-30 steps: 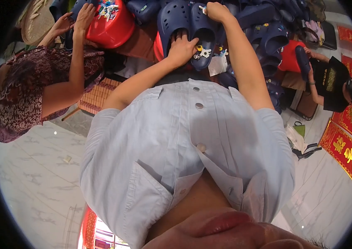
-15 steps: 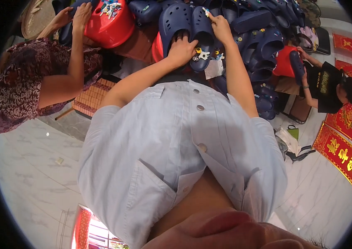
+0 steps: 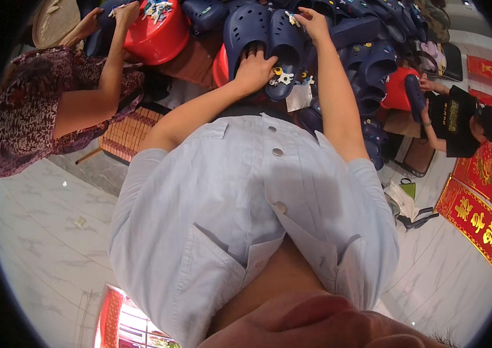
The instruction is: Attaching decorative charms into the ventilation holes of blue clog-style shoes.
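Side by side in front of me are two navy clogs with holes, a left clog [image 3: 246, 26] and a right clog [image 3: 283, 49]. My left hand [image 3: 254, 71] has its fingers inside the left clog's opening, partly hidden, with the thumb reaching across to the right clog's edge, gripping the pair. White and yellow charms [image 3: 283, 76] sit near the right clog's heel end. At its toe is a small white and blue charm [image 3: 292, 20]. Beside that charm is my right hand [image 3: 314, 26], thumb and forefinger apart, close to it; nothing is visibly held.
Many navy clogs [image 3: 353, 29] are piled to the right. A red stool [image 3: 162, 37] bearing small charms stands left, near a co-worker's hand [image 3: 125, 14]. At right another person holds a clog [image 3: 413, 97] by a red stool [image 3: 395, 87]. A woven bamboo seat [image 3: 130, 133] is left.
My right hand has drawn back from pressing the toe charm, shifting slightly up and right with its fingers lifted. My left hand keeps its place. The left co-worker's hand has moved a little.
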`<state>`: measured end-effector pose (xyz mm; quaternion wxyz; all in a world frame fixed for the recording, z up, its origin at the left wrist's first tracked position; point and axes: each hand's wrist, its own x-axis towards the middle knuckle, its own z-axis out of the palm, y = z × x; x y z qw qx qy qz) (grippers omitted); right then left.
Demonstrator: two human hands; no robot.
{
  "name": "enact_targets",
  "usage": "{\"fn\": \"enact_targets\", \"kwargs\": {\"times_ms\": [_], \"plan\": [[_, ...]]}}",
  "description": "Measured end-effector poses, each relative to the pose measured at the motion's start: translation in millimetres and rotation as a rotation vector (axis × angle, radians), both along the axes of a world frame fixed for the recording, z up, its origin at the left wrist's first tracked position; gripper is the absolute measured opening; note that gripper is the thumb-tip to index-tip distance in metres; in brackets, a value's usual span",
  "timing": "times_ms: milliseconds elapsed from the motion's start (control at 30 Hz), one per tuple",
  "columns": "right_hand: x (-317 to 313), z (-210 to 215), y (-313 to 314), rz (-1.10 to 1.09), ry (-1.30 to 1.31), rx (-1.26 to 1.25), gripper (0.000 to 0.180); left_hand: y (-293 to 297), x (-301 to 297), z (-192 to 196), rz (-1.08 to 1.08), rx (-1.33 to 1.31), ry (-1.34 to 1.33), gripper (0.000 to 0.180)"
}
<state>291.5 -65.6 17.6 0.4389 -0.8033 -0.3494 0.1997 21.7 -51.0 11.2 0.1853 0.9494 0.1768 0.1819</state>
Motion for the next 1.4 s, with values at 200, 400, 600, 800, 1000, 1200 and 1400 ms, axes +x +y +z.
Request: {"fn": "enact_targets", "kwargs": {"times_ms": [200, 400, 600, 800, 1000, 1200, 1400], "plan": [[6.9, -13.7, 10.8, 0.161, 0.380, -0.134, 0.064, 0.8, -5.8, -1.6, 0.003, 0.017, 0.012, 0.040], [-15.9, -2.2, 28.7, 0.087, 0.488, -0.224, 0.058, 7.8, -14.1, -8.6, 0.000, -0.035, 0.056, 0.041], [20.1, -50.7, 46.3, 0.042, 0.497, -0.163, 0.048, 13.4, -6.7, -6.3, -0.025, -0.012, 0.049, 0.041], [22.6, -75.7, 58.2, -0.016, 0.451, -0.085, 0.046, 17.0, -3.7, -6.1, -0.016, 0.014, 0.043, 0.041], [0.6, -39.8, 46.7, 0.098, 0.511, -0.213, 0.055, 21.1, -11.3, -15.3, -0.011, 0.025, 0.022, 0.042], [-20.3, -25.3, 19.6, -0.029, 0.863, 0.117, 0.044, 17.6, -7.4, -11.8, -0.022, 0.006, 0.030, 0.042], [-19.1, -28.5, 13.4, -0.007, 0.698, 0.168, 0.047, 10.6, -6.7, -4.5, -0.020, -0.023, 0.050, 0.041]]}}
